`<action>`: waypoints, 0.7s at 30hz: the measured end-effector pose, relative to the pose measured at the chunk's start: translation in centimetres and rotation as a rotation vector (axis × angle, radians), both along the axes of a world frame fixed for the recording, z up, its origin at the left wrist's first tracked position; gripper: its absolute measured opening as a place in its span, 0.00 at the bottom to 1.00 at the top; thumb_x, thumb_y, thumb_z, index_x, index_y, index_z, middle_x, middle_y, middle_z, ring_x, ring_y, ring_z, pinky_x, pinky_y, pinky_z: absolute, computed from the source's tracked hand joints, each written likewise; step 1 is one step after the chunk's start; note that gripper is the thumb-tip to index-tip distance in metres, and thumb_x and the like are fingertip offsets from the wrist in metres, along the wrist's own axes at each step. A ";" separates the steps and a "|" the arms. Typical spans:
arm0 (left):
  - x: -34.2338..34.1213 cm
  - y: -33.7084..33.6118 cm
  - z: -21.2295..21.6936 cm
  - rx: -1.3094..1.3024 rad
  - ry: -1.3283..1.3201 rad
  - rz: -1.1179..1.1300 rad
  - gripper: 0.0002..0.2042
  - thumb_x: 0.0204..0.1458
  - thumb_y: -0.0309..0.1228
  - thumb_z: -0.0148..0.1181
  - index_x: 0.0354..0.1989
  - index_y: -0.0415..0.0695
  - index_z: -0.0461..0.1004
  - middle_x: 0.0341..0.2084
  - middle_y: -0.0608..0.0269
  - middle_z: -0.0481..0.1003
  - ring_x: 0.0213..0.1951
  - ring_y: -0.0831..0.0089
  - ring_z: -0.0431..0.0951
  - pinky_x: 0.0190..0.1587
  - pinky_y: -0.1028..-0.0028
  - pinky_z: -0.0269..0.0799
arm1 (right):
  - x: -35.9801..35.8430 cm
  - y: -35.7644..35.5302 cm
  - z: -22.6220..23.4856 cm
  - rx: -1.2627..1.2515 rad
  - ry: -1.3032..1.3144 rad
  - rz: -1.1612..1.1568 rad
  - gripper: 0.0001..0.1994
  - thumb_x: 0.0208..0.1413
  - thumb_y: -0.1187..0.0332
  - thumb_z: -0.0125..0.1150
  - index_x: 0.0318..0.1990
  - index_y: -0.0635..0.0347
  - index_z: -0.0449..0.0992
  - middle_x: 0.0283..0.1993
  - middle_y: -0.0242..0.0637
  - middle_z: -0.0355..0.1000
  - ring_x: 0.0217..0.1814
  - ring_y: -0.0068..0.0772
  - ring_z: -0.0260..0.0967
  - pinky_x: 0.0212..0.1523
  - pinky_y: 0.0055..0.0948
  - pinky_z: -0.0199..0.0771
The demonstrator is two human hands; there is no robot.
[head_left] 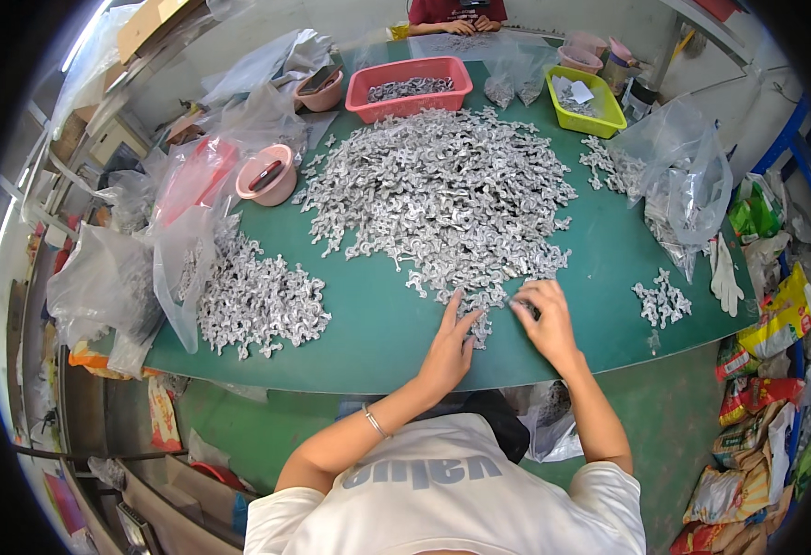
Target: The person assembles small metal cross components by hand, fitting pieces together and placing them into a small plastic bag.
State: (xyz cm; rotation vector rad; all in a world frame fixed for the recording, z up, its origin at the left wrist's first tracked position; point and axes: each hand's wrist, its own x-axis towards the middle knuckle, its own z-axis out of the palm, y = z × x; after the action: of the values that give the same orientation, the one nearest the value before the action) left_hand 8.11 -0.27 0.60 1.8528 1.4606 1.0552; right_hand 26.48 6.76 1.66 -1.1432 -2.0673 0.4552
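A big heap of small silver-grey metal parts (442,194) covers the middle of the green table (377,347). At the heap's near edge, my left hand (446,356) rests beside a few loose parts, its fingers stretched and thumb apart, gripping nothing that I can see. To its right, my right hand (546,316) is bent at the same edge. Its fingers curl toward the thumb, and whatever lies between them is too small or hidden to make out. A smaller pile of the parts (262,305) lies at the left, and a little cluster (662,300) at the right.
Behind the heap stand a pink tray (368,113) and a yellow-green basket (590,125). Pink bowls (278,188) and clear plastic bags (100,277) crowd the left side. A filled bag (683,199) and white glove (724,277) lie right. Another person's hands (473,26) are at the far edge.
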 end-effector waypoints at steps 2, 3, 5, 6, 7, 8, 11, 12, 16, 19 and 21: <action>0.0 -0.3 1.0 -0.044 0.029 0.010 0.20 0.43 0.16 0.53 0.48 0.39 0.65 0.58 0.42 0.49 0.58 0.46 0.53 0.57 0.64 0.54 | -0.1 1.4 0.8 -0.026 0.019 -0.019 0.08 0.41 0.75 0.60 0.32 0.63 0.72 0.37 0.40 0.68 0.41 0.41 0.63 0.43 0.33 0.62; 0.1 -0.5 1.3 -0.025 0.095 0.023 0.19 0.43 0.17 0.53 0.47 0.38 0.65 0.57 0.43 0.51 0.57 0.47 0.55 0.56 0.64 0.56 | -0.3 2.2 1.2 -0.048 0.020 -0.043 0.08 0.41 0.75 0.60 0.32 0.65 0.72 0.36 0.41 0.68 0.41 0.42 0.63 0.42 0.33 0.62; 0.3 -0.6 1.8 -0.011 0.166 0.037 0.18 0.43 0.18 0.54 0.46 0.38 0.66 0.56 0.43 0.54 0.56 0.47 0.57 0.56 0.64 0.57 | -1.6 4.0 1.2 0.068 0.052 -0.065 0.08 0.41 0.75 0.60 0.31 0.65 0.72 0.32 0.42 0.67 0.40 0.42 0.62 0.42 0.35 0.62; 0.4 -0.6 2.0 0.012 0.181 0.053 0.17 0.44 0.18 0.54 0.46 0.38 0.66 0.54 0.44 0.56 0.55 0.48 0.58 0.55 0.64 0.58 | -2.4 4.6 1.6 0.177 -0.010 -0.069 0.08 0.41 0.75 0.60 0.31 0.65 0.72 0.32 0.41 0.67 0.40 0.41 0.62 0.42 0.35 0.62; 0.2 -0.7 2.1 0.034 0.201 0.077 0.17 0.44 0.19 0.54 0.45 0.37 0.67 0.52 0.45 0.57 0.54 0.49 0.60 0.54 0.64 0.59 | -3.3 5.2 1.6 0.284 -0.067 -0.064 0.08 0.41 0.74 0.60 0.31 0.65 0.72 0.31 0.41 0.67 0.39 0.41 0.62 0.41 0.35 0.62; 0.3 -0.6 2.2 0.063 0.182 0.088 0.16 0.43 0.19 0.55 0.44 0.38 0.67 0.51 0.46 0.59 0.53 0.49 0.61 0.54 0.64 0.59 | -3.3 6.0 1.3 0.279 -0.064 -0.064 0.08 0.41 0.74 0.60 0.31 0.65 0.72 0.31 0.41 0.67 0.39 0.41 0.62 0.41 0.35 0.62; 0.4 -0.6 3.1 0.073 0.142 0.165 0.17 0.43 0.18 0.54 0.44 0.41 0.68 0.51 0.50 0.60 0.53 0.52 0.62 0.54 0.65 0.59 | -3.6 7.0 0.6 0.304 -0.395 -0.013 0.07 0.42 0.74 0.60 0.31 0.63 0.73 0.30 0.39 0.69 0.36 0.41 0.62 0.40 0.34 0.61; 0.2 -0.6 3.3 0.069 0.144 0.165 0.17 0.43 0.18 0.54 0.44 0.41 0.68 0.51 0.50 0.60 0.53 0.52 0.62 0.54 0.65 0.59 | -3.3 6.5 0.6 0.295 -0.203 -0.056 0.06 0.43 0.74 0.59 0.31 0.63 0.74 0.29 0.38 0.70 0.34 0.41 0.63 0.39 0.34 0.62; -0.4 -0.1 5.2 0.083 -0.014 0.160 0.19 0.42 0.16 0.55 0.46 0.41 0.67 0.49 0.53 0.63 0.50 0.59 0.66 0.47 0.70 0.65 | -1.5 3.9 3.5 -0.180 0.397 -0.050 0.05 0.49 0.74 0.56 0.31 0.65 0.74 0.27 0.36 0.73 0.28 0.28 0.66 0.33 0.24 0.64; -0.6 0.1 7.1 0.078 -0.180 0.134 0.22 0.40 0.13 0.56 0.47 0.40 0.66 0.46 0.56 0.65 0.47 0.68 0.68 0.42 0.75 0.69 | -1.3 0.5 5.5 -0.621 0.769 0.041 0.07 0.52 0.73 0.55 0.34 0.68 0.74 0.29 0.35 0.73 0.29 0.19 0.66 0.32 0.17 0.64; -0.4 0.0 8.6 0.007 -0.439 0.049 0.23 0.40 0.12 0.55 0.49 0.38 0.64 0.45 0.56 0.64 0.46 0.69 0.69 0.43 0.73 0.69 | -1.5 -1.2 6.7 -0.697 0.859 0.068 0.08 0.53 0.72 0.54 0.35 0.69 0.74 0.30 0.34 0.73 0.29 0.16 0.65 0.32 0.15 0.64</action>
State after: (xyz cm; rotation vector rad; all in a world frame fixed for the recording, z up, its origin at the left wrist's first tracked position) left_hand 7.69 -0.26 9.16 1.4720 1.2430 1.3868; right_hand 24.97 5.51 8.41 -0.9712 -1.1975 1.4830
